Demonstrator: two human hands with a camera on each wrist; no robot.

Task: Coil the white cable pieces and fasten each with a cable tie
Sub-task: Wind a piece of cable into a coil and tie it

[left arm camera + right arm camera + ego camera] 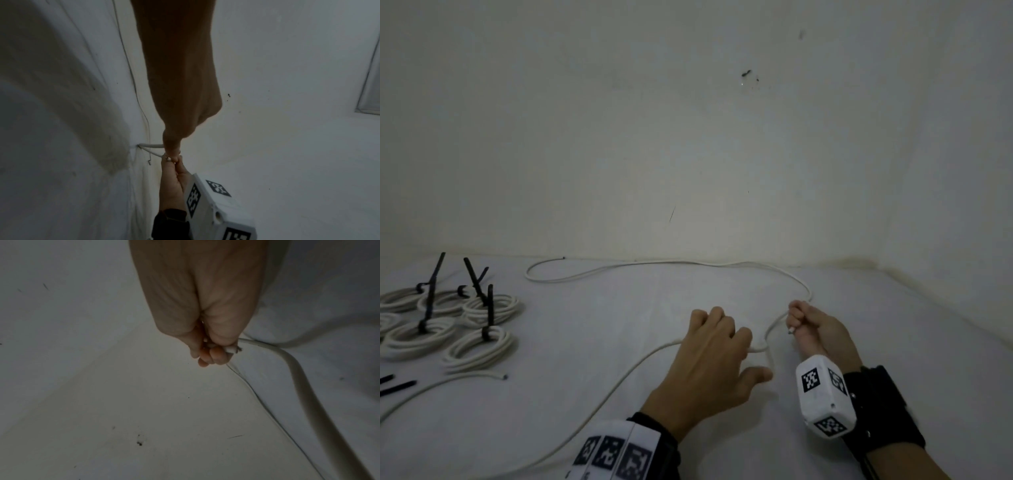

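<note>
1. The loose white cable point(654, 263) lies on the white surface point(893, 325). Its long run goes left to right along the foot of the wall point(688, 120), doubles back in a narrow loop at the far left, and curves round at the right into the right hand.
2. Its cut end point(790, 330) sticks out below the right hand point(815, 329) and points toward the person; the right wrist view shows the same stub point(233, 350) poking from the curled fingers point(216, 355).
3. The right hand is closed in a fist round the cable near that end.
4. The left hand point(709, 363) lies palm down over another stretch of cable, fingers bent over it; whether they grip it I cannot tell.
5. From under the left hand the cable trails toward the lower left edge.
6. At the far left sit the finished coils point(479, 346), each bound with a black cable tie point(490, 315) whose tail stands up.
7. Loose black ties point(397, 387) lie near the left edge beside another cable end point(505, 377).
8. No readable writing; the wrist-worn units point(822, 394) carry only black-and-white square markers.
</note>
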